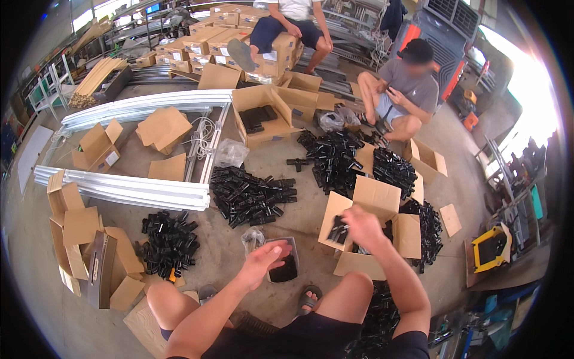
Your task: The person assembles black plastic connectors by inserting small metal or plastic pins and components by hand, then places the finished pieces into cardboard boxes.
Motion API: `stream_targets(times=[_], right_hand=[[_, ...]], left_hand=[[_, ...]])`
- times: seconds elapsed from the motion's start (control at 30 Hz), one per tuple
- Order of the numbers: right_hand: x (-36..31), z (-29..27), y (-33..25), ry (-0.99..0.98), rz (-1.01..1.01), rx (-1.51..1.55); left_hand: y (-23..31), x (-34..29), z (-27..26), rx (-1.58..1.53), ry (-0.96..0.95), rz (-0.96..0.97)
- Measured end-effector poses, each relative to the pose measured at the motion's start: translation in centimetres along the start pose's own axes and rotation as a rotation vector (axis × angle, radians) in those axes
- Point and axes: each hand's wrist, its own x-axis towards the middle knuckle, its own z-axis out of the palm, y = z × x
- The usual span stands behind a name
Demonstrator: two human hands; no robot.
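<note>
My left hand (266, 261) has its fingers stretched out with nothing in them. It is beside and partly over a small grey bin (292, 246) that holds small dark pieces. My right hand (363, 227) is above an open cardboard box (378, 196), with its fingers bent and slightly blurred. Shiny black plastic parts (339, 230) show at those fingertips, in front of the box's left flap. More black parts lie inside the box, partly hidden by my hand and wrist.
Heaps of black parts lie on the floor: one left (170, 243), one ahead (248, 194), one farther right (335, 158). Empty cartons (78, 233) and white metal profiles (125, 186) are at left. A person in a grey shirt (406, 84) sits far right; another sits on stacked boxes (281, 57).
</note>
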Motion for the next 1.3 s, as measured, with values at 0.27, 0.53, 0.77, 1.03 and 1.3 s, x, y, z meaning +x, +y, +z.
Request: stream_targets(times=[0.27, 0.53, 0.77, 1.03, 1.3], right_hand=[[6.7, -2.2, -18.6, -0.002, -0.237, 0.051], [6.5, 2.0, -21.9, -0.152, 0.222, 1.337], [7.1, 4.1, -22.5, -0.398, 0.244, 1.859], [8.2, 5.7, -21.3, 0.025, 0.281, 1.880], [8.0, 6.9, -20.6, 0.126, 0.436, 1.544]], left_hand=[[1.8, -2.3, -0.4, -0.220, -0.083, -0.027], [4.1, -4.0, -3.0, -0.413, 0.091, 0.172], [5.1, -4.9, -4.6, -0.234, 0.118, 0.153], [4.2, -3.0, -4.9, -0.173, 0.454, 0.172], [4.1, -2.4, -3.6, -0.170, 0.370, 0.039]])
